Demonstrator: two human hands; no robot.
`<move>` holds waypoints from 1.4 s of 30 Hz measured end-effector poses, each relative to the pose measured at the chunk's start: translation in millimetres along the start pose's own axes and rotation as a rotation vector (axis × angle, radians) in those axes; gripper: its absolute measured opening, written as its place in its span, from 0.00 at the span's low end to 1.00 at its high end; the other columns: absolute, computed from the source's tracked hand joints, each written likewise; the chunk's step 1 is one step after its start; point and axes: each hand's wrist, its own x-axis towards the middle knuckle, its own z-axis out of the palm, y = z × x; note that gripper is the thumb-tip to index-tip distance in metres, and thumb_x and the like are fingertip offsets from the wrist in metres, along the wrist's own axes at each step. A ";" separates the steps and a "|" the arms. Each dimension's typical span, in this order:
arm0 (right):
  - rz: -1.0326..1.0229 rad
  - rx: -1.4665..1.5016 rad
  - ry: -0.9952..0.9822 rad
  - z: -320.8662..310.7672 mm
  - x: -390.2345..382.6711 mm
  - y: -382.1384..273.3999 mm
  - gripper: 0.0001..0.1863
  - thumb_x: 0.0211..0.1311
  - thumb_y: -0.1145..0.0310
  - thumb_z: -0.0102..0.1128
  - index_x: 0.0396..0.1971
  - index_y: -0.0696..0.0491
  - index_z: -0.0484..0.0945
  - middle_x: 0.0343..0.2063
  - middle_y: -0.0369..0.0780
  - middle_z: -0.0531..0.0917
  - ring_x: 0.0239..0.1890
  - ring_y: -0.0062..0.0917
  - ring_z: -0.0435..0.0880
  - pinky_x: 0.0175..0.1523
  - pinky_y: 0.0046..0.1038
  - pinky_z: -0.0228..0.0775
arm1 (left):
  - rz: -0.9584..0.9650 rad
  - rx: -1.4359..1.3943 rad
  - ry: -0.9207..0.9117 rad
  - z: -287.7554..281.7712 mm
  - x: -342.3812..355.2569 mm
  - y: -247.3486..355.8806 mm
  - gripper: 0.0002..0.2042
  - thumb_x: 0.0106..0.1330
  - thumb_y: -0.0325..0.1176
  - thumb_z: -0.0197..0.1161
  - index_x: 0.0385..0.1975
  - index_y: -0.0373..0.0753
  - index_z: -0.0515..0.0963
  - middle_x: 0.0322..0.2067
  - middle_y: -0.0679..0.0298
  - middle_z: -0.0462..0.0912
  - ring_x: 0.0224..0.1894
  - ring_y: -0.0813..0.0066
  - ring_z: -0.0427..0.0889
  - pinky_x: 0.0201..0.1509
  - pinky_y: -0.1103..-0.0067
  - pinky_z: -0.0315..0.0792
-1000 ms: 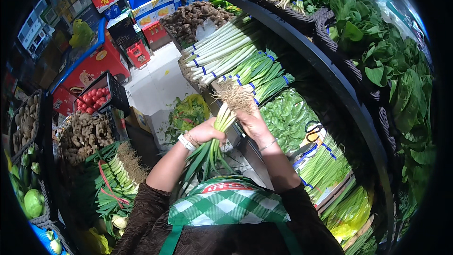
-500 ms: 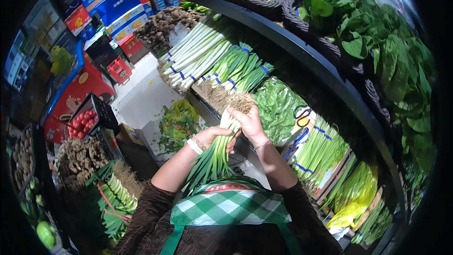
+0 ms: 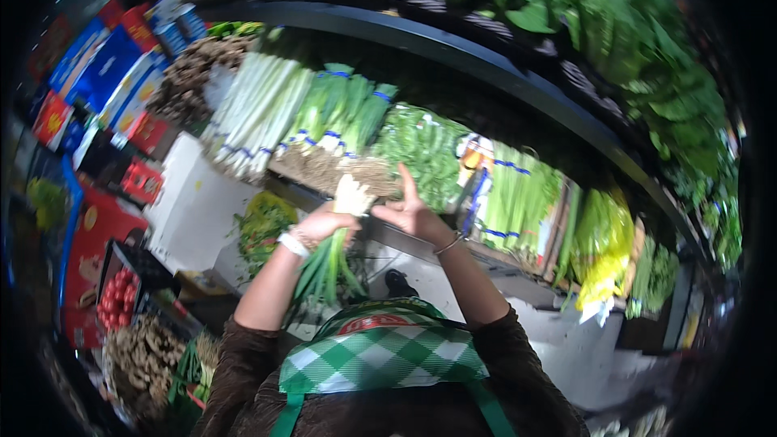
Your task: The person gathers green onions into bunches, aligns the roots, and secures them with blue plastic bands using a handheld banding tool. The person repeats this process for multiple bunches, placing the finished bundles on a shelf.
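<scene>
My left hand (image 3: 322, 222) is wrapped around a bunch of green onions (image 3: 351, 196), just below its white stems. The roots point away from me and the green leaves hang toward my apron (image 3: 380, 352). To the right of the roots, my right hand (image 3: 414, 218) is open, its index finger stretched up and its thumb apart. Whether its fingertips touch the roots is hard to tell through the blur. Beyond the bunch, banded green onions (image 3: 336, 109) lie on the shelf with their roots toward me.
Long leeks (image 3: 257, 105), leafy greens (image 3: 421, 158), banded green stalks (image 3: 510, 198) and a yellow bag (image 3: 603, 239) line the shelf. A dark upper ledge (image 3: 348, 20) curves above. At left stand tomatoes (image 3: 118, 299), ginger (image 3: 146, 360) and a white box (image 3: 190, 210).
My right hand has let go of the green onions and opened beside them; the left keeps its hold. The view has turned right, so the shelf appears farther left.
</scene>
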 end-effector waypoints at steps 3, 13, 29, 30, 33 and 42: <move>-0.214 -0.482 0.201 -18.6 -34.7 18.6 0.40 0.57 0.61 0.68 0.66 0.53 0.59 0.59 0.53 0.71 0.51 0.37 0.80 0.54 0.31 0.73 | 0.040 0.083 0.044 -18.8 2.5 -2.6 0.05 0.54 0.29 0.62 0.21 0.35 0.77 0.16 0.64 0.78 0.17 0.75 0.77 0.23 0.79 0.72; -0.403 -1.272 0.339 -137.6 -98.5 56.0 0.23 0.46 0.76 0.60 0.47 0.51 0.81 0.52 0.49 0.76 0.48 0.42 0.76 0.52 0.37 0.71 | 0.173 -0.011 0.108 -33.4 -18.3 2.2 0.08 0.53 0.22 0.58 0.33 0.29 0.74 0.22 0.60 0.79 0.19 0.73 0.79 0.21 0.78 0.75; -0.503 -0.915 0.379 -158.9 -81.9 59.0 0.13 0.48 0.81 0.60 0.36 0.56 0.80 0.38 0.44 0.81 0.42 0.40 0.78 0.49 0.36 0.70 | 0.027 0.029 0.331 -30.2 -70.7 -10.5 0.09 0.54 0.21 0.60 0.35 0.32 0.73 0.27 0.60 0.79 0.24 0.74 0.79 0.26 0.77 0.77; -0.511 -0.898 0.384 -158.6 -75.5 54.4 0.12 0.49 0.81 0.60 0.37 0.57 0.80 0.36 0.44 0.82 0.41 0.40 0.78 0.48 0.36 0.70 | 0.014 0.045 0.322 -25.5 -67.5 -10.6 0.09 0.54 0.21 0.60 0.35 0.32 0.73 0.27 0.60 0.79 0.24 0.74 0.79 0.26 0.77 0.77; -0.539 -0.845 0.444 -154.9 -63.1 30.7 0.10 0.51 0.83 0.58 0.35 0.58 0.79 0.31 0.44 0.81 0.36 0.40 0.79 0.43 0.35 0.70 | -0.018 0.073 0.211 -8.8 -49.9 -3.8 0.08 0.54 0.22 0.60 0.34 0.32 0.74 0.25 0.62 0.79 0.23 0.77 0.79 0.27 0.79 0.76; -0.852 -0.838 0.231 -105.5 -141.7 -38.1 0.15 0.42 0.82 0.58 0.35 0.58 0.79 0.33 0.41 0.82 0.36 0.35 0.81 0.42 0.35 0.72 | 0.012 0.182 -0.406 90.8 69.3 44.4 0.08 0.52 0.26 0.64 0.31 0.33 0.77 0.23 0.64 0.80 0.21 0.80 0.77 0.25 0.82 0.72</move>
